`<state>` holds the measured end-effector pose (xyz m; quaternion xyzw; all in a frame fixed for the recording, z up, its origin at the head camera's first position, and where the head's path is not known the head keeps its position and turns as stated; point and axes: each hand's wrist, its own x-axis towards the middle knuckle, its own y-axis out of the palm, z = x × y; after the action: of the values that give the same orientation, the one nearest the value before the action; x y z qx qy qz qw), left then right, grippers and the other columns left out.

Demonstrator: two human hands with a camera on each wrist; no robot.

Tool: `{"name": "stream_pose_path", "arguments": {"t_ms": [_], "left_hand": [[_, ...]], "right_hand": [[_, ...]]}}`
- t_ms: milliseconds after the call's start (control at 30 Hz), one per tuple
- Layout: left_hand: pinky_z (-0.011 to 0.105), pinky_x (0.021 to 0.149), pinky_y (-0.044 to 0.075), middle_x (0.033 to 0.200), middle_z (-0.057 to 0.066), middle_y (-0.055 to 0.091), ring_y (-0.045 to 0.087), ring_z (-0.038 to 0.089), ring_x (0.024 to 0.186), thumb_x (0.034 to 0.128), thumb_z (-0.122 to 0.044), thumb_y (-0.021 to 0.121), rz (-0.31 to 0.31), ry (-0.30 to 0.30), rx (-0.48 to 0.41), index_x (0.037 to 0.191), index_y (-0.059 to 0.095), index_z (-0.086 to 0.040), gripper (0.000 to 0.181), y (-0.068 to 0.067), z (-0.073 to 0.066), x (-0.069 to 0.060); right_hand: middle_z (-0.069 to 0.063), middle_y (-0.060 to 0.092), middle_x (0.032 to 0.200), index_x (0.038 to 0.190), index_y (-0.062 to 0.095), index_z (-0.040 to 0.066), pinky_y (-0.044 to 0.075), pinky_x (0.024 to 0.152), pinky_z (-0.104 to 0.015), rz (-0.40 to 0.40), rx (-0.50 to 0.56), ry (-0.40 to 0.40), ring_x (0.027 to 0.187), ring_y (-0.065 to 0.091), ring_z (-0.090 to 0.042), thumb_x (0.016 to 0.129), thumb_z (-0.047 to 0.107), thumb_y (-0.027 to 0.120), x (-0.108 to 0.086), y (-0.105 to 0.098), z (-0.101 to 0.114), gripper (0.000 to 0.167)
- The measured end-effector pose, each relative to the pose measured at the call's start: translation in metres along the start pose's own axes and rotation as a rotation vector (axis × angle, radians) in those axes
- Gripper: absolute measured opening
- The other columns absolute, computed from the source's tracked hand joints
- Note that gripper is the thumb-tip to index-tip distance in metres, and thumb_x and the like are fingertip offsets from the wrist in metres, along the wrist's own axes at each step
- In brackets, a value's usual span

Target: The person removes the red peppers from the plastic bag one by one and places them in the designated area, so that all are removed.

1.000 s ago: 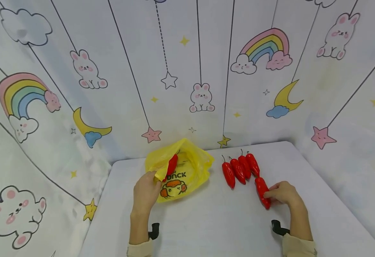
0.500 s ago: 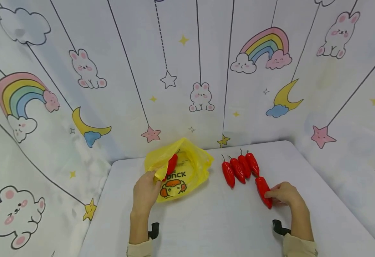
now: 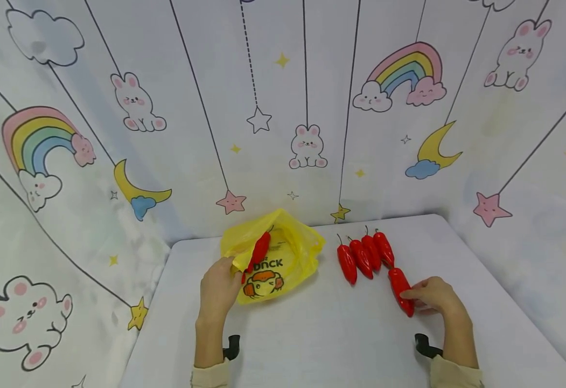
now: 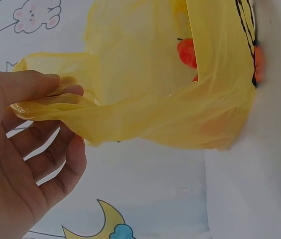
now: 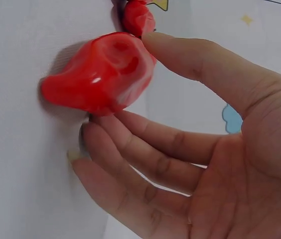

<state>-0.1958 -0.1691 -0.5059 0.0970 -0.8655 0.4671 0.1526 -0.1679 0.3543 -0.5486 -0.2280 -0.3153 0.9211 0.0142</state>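
Observation:
My left hand (image 3: 218, 285) pinches the rim of a yellow plastic bag (image 3: 290, 280) printed with a duck, holding its mouth apart. Inside the bag lies a red chili pepper (image 3: 261, 247); the left wrist view shows a red end (image 4: 187, 52) with a short stem. To the right, my right hand (image 3: 438, 296) grips another red chili pepper (image 3: 397, 283) on the table, between thumb and fingers. In the right wrist view the thumb is on one side of this glossy pepper (image 5: 100, 74), with fingers under the other side.
Several more red chili peppers (image 3: 347, 264) lie side by side, stems toward the back, between the bag and the right hand. The white table (image 3: 321, 345) meets a printed backdrop (image 3: 263, 178) at its rear edge. A black curved piece (image 3: 427, 345) sits by each wrist.
The head view shifts slightly. Both hands stay nearly in place, the left on the bag rim, the right on the pepper, which shifts very slightly to the right.

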Motion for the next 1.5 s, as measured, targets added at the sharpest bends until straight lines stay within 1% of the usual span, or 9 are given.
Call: {"name": "stream_pose_path", "arguments": {"t_ms": [167, 233, 367, 467, 700, 933, 1200, 1333, 1500], "left_hand": [[0.039, 0.071, 0.054, 0.093, 0.003, 0.069, 0.059, 0.019, 0.076, 0.0920, -0.009, 0.069, -0.003, -0.011, -0.013, 0.108, 0.074, -0.008, 0.016, -0.002, 0.001, 0.000], [0.040, 0.072, 0.055, 0.094, 0.004, 0.070, 0.060, 0.019, 0.077, 0.0925, -0.009, 0.069, -0.005, -0.012, -0.018, 0.109, 0.074, -0.008, 0.017, -0.003, 0.001, 0.000], [0.040, 0.073, 0.056, 0.095, 0.003, 0.071, 0.060, 0.019, 0.078, 0.0924, -0.009, 0.069, -0.014, -0.007, -0.027, 0.108, 0.074, -0.008, 0.017, -0.004, 0.003, 0.001], [0.041, 0.073, 0.055, 0.095, 0.003, 0.071, 0.061, 0.019, 0.079, 0.0921, -0.008, 0.069, -0.023, -0.012, -0.035, 0.107, 0.075, -0.009, 0.016, -0.005, 0.005, 0.001], [0.043, 0.075, 0.055, 0.096, 0.001, 0.071, 0.063, 0.020, 0.082, 0.0924, -0.010, 0.068, -0.019, -0.036, -0.037, 0.104, 0.074, -0.012, 0.014, -0.008, 0.006, 0.000], [0.041, 0.071, 0.053, 0.090, 0.000, 0.067, 0.059, 0.019, 0.076, 0.0912, -0.007, 0.068, -0.038, -0.042, -0.045, 0.099, 0.072, -0.011, 0.010, -0.011, 0.007, 0.000], [0.037, 0.070, 0.051, 0.087, 0.000, 0.065, 0.057, 0.020, 0.074, 0.0913, -0.007, 0.067, -0.038, -0.053, -0.066, 0.099, 0.072, -0.011, 0.010, -0.013, 0.007, -0.001], [0.038, 0.072, 0.053, 0.089, -0.001, 0.066, 0.057, 0.019, 0.075, 0.0915, -0.007, 0.067, -0.035, -0.057, -0.082, 0.100, 0.073, -0.011, 0.011, -0.012, 0.007, -0.001], [0.036, 0.072, 0.053, 0.088, -0.002, 0.065, 0.057, 0.018, 0.075, 0.0929, -0.008, 0.067, -0.021, -0.074, -0.097, 0.100, 0.073, -0.013, 0.010, -0.010, 0.008, -0.002]], "right_hand": [[-0.021, 0.067, 0.105, 0.127, 0.059, -0.014, 0.061, 0.079, -0.047, -0.028, -0.098, -0.053, 0.094, 0.065, -0.033, 0.090, 0.042, 0.077, -0.003, -0.006, 0.009, 0.070], [-0.023, 0.067, 0.108, 0.130, 0.059, -0.013, 0.060, 0.080, -0.050, -0.039, -0.122, -0.069, 0.098, 0.064, -0.035, 0.092, 0.043, 0.075, -0.005, -0.008, 0.014, 0.069], [-0.032, 0.062, 0.124, 0.134, 0.058, -0.010, 0.057, 0.080, -0.059, -0.077, -0.144, -0.100, 0.110, 0.059, -0.047, 0.093, 0.047, 0.071, -0.011, -0.010, 0.027, 0.072], [-0.035, 0.058, 0.132, 0.138, 0.057, -0.007, 0.056, 0.082, -0.062, -0.098, -0.148, -0.153, 0.118, 0.055, -0.051, 0.095, 0.051, 0.069, -0.012, -0.009, 0.036, 0.073], [-0.031, 0.054, 0.142, 0.144, 0.055, 0.000, 0.055, 0.089, -0.062, -0.085, -0.086, -0.249, 0.127, 0.051, -0.049, 0.097, 0.054, 0.066, -0.007, 0.001, 0.060, 0.073], [-0.022, 0.062, 0.135, 0.139, 0.063, 0.007, 0.059, 0.087, -0.051, -0.029, -0.053, -0.402, 0.121, 0.058, -0.040, 0.095, 0.046, 0.072, -0.002, 0.026, 0.094, 0.060], [-0.006, 0.072, 0.119, 0.129, 0.070, 0.015, 0.060, 0.086, -0.044, 0.002, -0.039, -0.517, 0.114, 0.064, -0.030, 0.093, 0.043, 0.077, 0.003, 0.054, 0.137, 0.046], [-0.002, 0.074, 0.115, 0.127, 0.072, 0.016, 0.060, 0.087, -0.044, -0.004, -0.065, -0.533, 0.111, 0.066, -0.027, 0.093, 0.044, 0.076, 0.008, 0.062, 0.151, 0.044], [-0.005, 0.073, 0.120, 0.130, 0.071, 0.015, 0.060, 0.087, -0.042, 0.017, -0.060, -0.510, 0.113, 0.066, -0.028, 0.093, 0.044, 0.076, 0.017, 0.069, 0.160, 0.047]]}}
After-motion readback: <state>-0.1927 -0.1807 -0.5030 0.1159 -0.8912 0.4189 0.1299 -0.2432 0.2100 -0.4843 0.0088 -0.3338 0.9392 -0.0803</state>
